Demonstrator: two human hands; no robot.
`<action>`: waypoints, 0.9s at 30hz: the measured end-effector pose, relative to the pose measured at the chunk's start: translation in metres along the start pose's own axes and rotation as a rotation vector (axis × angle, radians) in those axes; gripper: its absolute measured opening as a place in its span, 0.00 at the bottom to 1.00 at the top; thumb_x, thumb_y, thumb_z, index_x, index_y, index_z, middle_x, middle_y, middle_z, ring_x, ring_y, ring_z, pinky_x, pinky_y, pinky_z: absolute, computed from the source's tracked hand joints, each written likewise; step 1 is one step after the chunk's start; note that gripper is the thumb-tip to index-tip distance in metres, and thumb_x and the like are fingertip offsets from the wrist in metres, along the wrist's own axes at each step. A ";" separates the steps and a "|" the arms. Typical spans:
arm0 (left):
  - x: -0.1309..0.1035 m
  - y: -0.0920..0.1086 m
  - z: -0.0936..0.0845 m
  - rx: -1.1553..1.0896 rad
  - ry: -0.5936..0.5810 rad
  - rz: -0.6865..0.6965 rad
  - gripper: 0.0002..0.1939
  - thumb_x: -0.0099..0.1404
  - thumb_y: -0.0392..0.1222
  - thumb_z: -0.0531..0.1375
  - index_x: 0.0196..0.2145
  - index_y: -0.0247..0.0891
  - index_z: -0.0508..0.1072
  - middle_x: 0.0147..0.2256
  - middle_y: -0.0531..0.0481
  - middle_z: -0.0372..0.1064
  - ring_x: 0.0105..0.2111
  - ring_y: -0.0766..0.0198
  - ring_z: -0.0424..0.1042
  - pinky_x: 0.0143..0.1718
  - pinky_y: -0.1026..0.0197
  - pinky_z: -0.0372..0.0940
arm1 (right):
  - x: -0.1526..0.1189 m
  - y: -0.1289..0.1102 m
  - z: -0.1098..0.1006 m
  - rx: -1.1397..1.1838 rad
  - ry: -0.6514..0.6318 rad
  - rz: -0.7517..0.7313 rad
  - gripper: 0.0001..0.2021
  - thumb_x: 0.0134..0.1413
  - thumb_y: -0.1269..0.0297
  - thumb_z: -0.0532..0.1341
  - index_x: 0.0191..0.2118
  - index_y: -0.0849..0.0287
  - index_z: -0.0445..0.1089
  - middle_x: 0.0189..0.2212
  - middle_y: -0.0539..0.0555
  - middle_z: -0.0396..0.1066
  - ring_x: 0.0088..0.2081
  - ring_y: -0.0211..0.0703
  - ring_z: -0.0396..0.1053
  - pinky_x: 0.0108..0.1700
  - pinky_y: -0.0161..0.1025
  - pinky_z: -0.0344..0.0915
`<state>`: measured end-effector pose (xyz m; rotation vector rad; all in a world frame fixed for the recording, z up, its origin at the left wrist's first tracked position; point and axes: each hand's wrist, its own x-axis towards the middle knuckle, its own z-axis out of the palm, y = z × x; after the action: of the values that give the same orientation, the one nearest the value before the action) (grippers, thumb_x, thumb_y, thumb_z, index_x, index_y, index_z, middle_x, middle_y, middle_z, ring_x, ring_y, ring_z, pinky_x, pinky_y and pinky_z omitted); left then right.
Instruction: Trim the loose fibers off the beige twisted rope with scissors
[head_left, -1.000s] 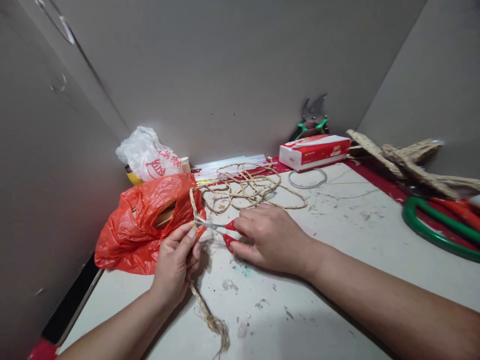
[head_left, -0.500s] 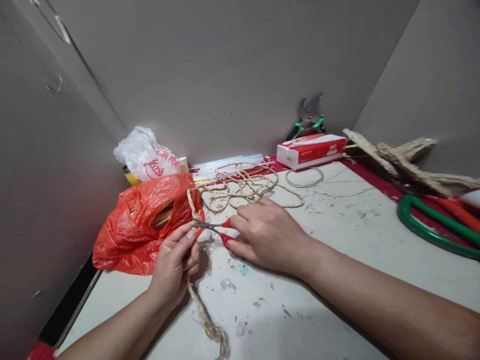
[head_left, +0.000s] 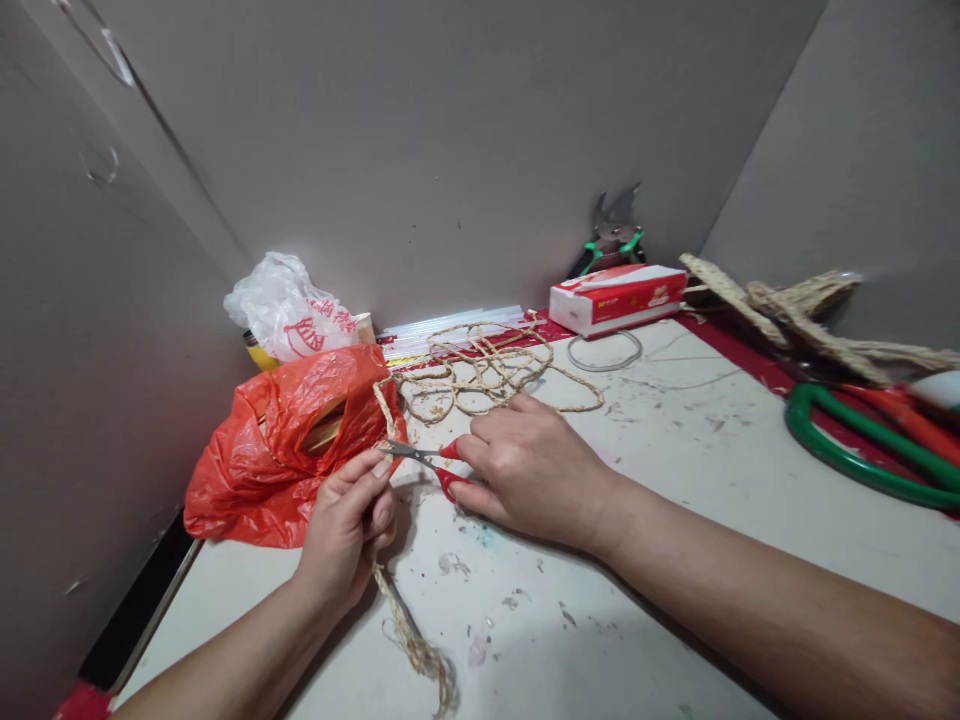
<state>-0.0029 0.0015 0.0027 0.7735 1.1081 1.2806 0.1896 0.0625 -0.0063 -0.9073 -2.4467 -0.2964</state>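
Observation:
My left hand (head_left: 352,515) pinches a braided straw cord (head_left: 401,620), whose frayed tail hangs down toward the front of the table. Small scissors with red handles (head_left: 448,468) are in my right hand (head_left: 529,465), thumb and fingers in the loops. Their metal blades are at the cord, just above my left fingertips. From there the cord runs up and back into a loose tangle (head_left: 487,370) on the table. Whether the blades have cut into the cord cannot be made out.
An orange plastic bag (head_left: 255,460) with wooden pieces lies left, a white bag (head_left: 289,305) behind it. Along the back are clear sticks (head_left: 457,322), a red-white box (head_left: 619,298), a wire ring (head_left: 604,365) and pruning shears (head_left: 615,235). Green handles (head_left: 862,460) and dry strips (head_left: 802,310) lie right.
The scissor blades look closer together than before, and the handles have drawn in slightly. The whole view has shifted a little; my left hand keeps its hold on the cord.

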 end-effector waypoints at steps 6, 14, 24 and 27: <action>0.003 0.000 0.000 0.007 0.020 -0.001 0.11 0.56 0.42 0.64 0.36 0.37 0.71 0.13 0.62 0.49 0.14 0.76 0.41 0.13 0.73 0.41 | 0.001 -0.002 0.000 0.013 -0.072 0.004 0.13 0.55 0.57 0.58 0.26 0.59 0.71 0.23 0.52 0.71 0.27 0.41 0.65 0.38 0.42 0.48; 0.002 0.003 0.003 0.012 0.021 0.003 0.12 0.55 0.43 0.65 0.36 0.36 0.71 0.14 0.62 0.49 0.14 0.77 0.41 0.13 0.74 0.41 | -0.002 0.003 0.006 0.078 -0.007 0.016 0.14 0.54 0.57 0.57 0.25 0.60 0.70 0.21 0.52 0.70 0.26 0.39 0.63 0.35 0.41 0.48; 0.002 0.003 0.002 0.006 0.027 -0.027 0.13 0.55 0.43 0.65 0.37 0.36 0.70 0.14 0.62 0.48 0.15 0.76 0.41 0.14 0.73 0.40 | 0.000 0.001 0.001 0.012 -0.046 0.016 0.12 0.54 0.57 0.59 0.27 0.60 0.71 0.23 0.52 0.71 0.28 0.41 0.64 0.38 0.42 0.49; 0.002 0.003 0.002 0.007 0.024 -0.031 0.14 0.56 0.43 0.64 0.38 0.36 0.69 0.14 0.62 0.49 0.15 0.76 0.41 0.14 0.73 0.39 | 0.000 0.002 0.002 0.033 -0.021 0.005 0.11 0.56 0.60 0.58 0.26 0.59 0.70 0.22 0.51 0.70 0.27 0.40 0.64 0.38 0.41 0.49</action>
<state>-0.0026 0.0042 0.0055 0.7444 1.1404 1.2634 0.1899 0.0648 -0.0078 -0.9071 -2.4609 -0.2455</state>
